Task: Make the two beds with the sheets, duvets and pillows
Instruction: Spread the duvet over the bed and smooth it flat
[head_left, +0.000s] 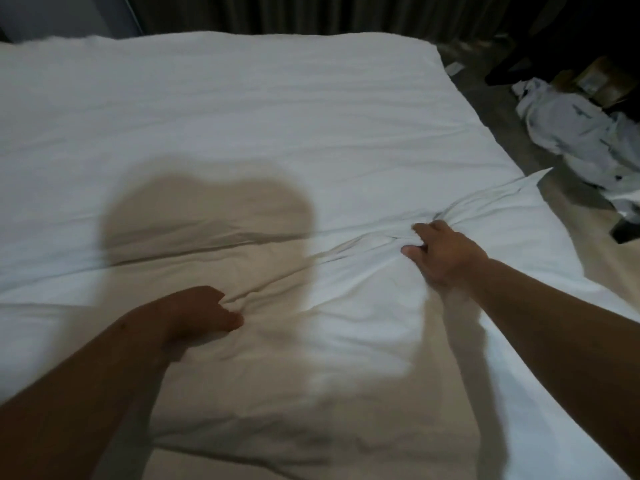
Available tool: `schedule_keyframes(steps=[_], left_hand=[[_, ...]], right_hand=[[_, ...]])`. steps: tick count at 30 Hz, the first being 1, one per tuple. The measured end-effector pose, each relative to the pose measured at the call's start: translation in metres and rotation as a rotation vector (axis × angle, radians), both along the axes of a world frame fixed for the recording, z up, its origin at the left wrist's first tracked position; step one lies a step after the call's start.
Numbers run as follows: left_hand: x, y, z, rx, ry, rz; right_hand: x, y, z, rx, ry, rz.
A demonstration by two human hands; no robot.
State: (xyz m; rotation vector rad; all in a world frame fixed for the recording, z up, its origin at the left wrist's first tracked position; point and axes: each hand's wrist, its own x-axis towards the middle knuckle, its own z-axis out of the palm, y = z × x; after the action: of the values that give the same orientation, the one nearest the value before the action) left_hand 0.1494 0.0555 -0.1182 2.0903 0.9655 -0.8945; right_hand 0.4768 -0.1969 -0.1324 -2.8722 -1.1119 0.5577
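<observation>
A white duvet (242,116) covers the wide bed and fills most of the head view. Its near edge lies folded in a ridge across the middle. My right hand (446,252) grips a bunched fold of the duvet near the bed's right side, with creases fanning out from the fingers. My left hand (204,311) pinches a fold of the same duvet lower and to the left. My shadow falls over the cloth between my arms.
A heap of crumpled white linen (581,133) lies on the floor to the right of the bed. Cardboard boxes (595,79) stand behind it. Dark curtains (311,12) hang along the far side of the bed.
</observation>
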Motion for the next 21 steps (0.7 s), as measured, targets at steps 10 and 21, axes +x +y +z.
schedule_keyframes(steps=[10, 21], left_hand=[[0.098, 0.038, 0.039, 0.643, -0.362, 0.102], [0.023, -0.083, -0.046, 0.789, -0.602, -0.038]], right_hand=[[0.050, -0.017, 0.025, 0.097, -0.429, 0.008], [0.002, -0.062, -0.034, 0.132, -0.233, 0.026]])
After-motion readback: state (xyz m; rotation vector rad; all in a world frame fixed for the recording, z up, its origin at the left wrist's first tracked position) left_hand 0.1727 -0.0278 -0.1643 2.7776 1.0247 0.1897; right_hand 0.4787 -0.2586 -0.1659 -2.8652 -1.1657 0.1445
